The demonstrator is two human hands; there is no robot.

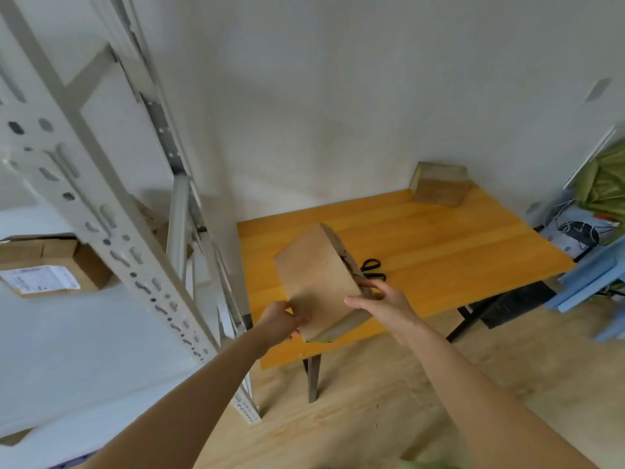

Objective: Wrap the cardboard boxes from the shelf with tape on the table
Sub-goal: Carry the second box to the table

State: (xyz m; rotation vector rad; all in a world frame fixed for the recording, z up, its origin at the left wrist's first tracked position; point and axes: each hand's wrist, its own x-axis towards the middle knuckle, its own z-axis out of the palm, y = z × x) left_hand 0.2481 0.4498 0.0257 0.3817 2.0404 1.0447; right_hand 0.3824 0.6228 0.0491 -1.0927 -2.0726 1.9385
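I am holding a cardboard box [316, 275] in both hands, with both bare forearms reaching out in front of me and meeting at its near end. My left hand [280, 319] is gripping the box's near left corner, fingers curled round the lower edge, wrist bent slightly inward. My right hand [382, 302] is gripping the near right edge: the thumb is lying flat along the broad brown face that is turned up toward me, and the fingers are wrapping round the side beyond it, where the rough open end of the box is showing. Between my two grips the box is tilting, its far end raised and leaning away to the left. It is hanging above the near left part of the yellow table [439, 245], and I cannot tell whether its lowest corner is touching the tabletop.

Just beyond my right fingers, a pair of black scissors [372, 267] is lying on the table, partly hidden by the box. Well beyond my hands and to the right, a second box [439, 187] is sitting at the far corner of the table, against the wall. To the left of my left arm a grey metal shelf [101, 198] is standing, its holed upright passing close by my elbow, and another labelled box [50, 262] is resting on it, well apart from my grip. Off to the right of my right arm a blue chair [592, 282] is standing beside the table.
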